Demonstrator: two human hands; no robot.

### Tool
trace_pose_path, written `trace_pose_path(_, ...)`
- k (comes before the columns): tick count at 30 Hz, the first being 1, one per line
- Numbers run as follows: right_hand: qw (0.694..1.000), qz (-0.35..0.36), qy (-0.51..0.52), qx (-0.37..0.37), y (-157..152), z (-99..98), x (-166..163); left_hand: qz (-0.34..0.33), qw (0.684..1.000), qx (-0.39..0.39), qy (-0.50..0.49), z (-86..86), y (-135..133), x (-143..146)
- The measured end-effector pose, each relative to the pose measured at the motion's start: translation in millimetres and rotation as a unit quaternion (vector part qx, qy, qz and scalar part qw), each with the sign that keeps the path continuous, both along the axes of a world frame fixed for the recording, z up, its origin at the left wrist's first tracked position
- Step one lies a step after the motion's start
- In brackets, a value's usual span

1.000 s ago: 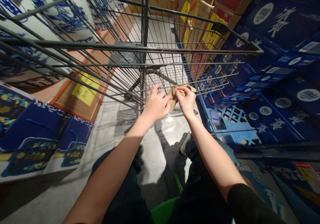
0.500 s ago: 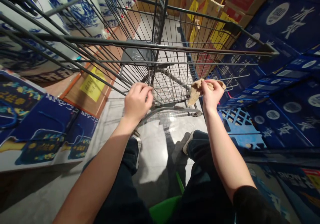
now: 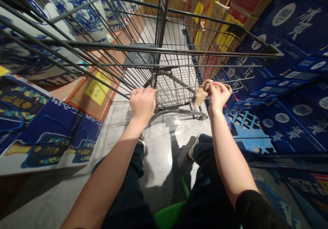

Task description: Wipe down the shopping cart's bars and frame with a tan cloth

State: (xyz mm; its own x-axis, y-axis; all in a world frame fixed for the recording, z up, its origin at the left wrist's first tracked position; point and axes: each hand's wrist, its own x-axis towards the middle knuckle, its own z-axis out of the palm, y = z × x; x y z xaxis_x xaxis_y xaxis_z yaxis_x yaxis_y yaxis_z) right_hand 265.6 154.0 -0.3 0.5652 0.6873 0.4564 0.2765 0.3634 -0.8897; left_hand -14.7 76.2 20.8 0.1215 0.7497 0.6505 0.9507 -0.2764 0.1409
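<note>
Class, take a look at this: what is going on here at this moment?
A person sits low on the floor before a wire shopping cart. The left hand grips the cart's lower wire edge. The right hand presses a crumpled tan cloth against the wires at the cart's right side. Blue cartons and blue-and-white porcelain jars line the aisle.

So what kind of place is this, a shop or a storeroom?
Most likely a shop aisle. A wire cart stands on the tiled floor, stacked blue boxes line the right side, and blue-and-white jars sit on a wooden stand to the left.
</note>
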Motion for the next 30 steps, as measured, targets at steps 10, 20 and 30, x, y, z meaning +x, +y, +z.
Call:
trace_pose_path(10,0.995,0.097,-0.015,-0.029,-23,-1.7,-51,0.008,0.999,-0.021,0.035,6.1,-8,12)
trace_pose_path(20,0.998,0.048,0.028,-0.03,1,-2.2,-30,-0.017,0.997,-0.037,0.059,9.7,-13,38)
trace_pose_path(30,0.995,0.09,0.014,-0.041,-20,-6.8,-63,-0.022,0.998,-0.046,0.049,5.6,-17,64)
